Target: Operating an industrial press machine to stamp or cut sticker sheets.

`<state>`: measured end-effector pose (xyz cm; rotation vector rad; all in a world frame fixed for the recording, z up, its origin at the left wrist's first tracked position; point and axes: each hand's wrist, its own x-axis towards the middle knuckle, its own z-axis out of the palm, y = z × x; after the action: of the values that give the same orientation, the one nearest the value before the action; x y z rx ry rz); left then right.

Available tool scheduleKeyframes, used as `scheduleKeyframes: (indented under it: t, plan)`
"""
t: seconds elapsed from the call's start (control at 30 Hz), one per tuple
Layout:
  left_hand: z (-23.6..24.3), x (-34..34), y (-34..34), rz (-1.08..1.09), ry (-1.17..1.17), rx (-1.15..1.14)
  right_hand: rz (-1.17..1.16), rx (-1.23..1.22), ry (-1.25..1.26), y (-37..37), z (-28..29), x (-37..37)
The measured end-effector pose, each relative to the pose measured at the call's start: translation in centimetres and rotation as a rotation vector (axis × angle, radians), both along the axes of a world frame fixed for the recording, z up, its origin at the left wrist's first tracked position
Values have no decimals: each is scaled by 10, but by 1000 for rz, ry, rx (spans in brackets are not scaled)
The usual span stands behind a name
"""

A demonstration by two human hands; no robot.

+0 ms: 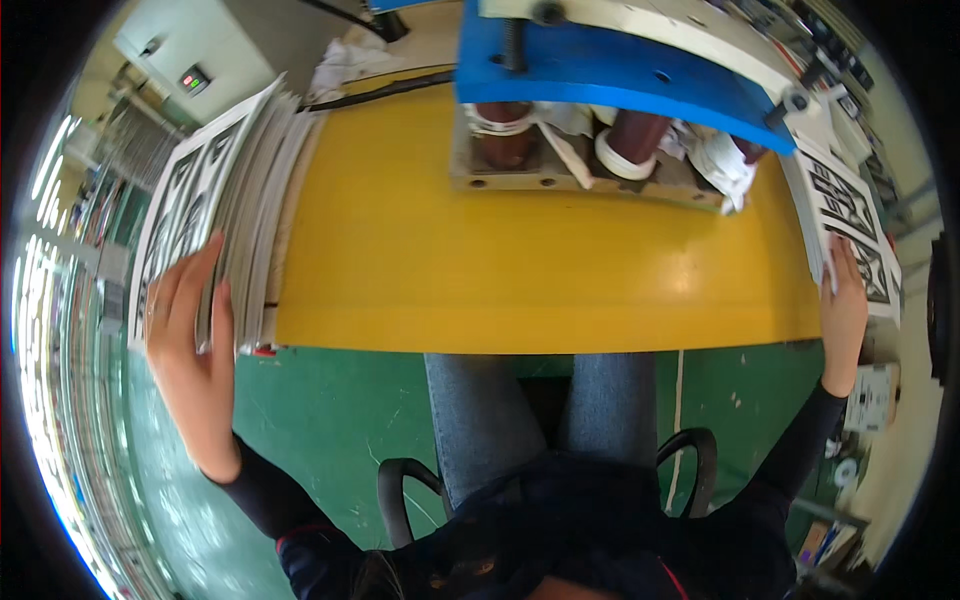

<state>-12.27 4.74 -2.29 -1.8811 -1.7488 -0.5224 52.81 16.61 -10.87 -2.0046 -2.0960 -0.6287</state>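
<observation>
At the left edge of the yellow table stands a tall stack of white sheets (pixel 178 205) with black printed shapes on top. My left hand (pixel 185 315) rests on its near end, fingers stretched over the top sheet and thumb apart along the side edge. On the far right lies a lower stack of similar printed sheets (pixel 848 205). My right hand (pixel 845 305) touches its near side, fingers extended over the print and thumb at the inner edge. No sheet is visibly lifted by either hand.
The yellow tabletop (pixel 400 240) stretches between the stacks. At its back stands a machine with a blue plate (pixel 600 70), dark red cylinders (pixel 633 140) and a metal base (pixel 540 182). A black cable (pixel 385 90) runs to it. A chair armrest (pixel 405 490) is beside my legs.
</observation>
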Motion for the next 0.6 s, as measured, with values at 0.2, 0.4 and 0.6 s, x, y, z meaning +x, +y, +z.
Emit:
scheduleKeyframes:
  t: [0.2, 0.4, 0.6]
  plan:
    - [-21, 46, -6, -217, -222, -191, 321, -352, 118, -67, 4, -157]
    - [-76, 97, 40, -541, -298, -359, 976, -548, 710, -64, -3, -218]
    - [-91, 106, 42, -482, -385, -427, 361, -92, 522, -47, 3, -172]
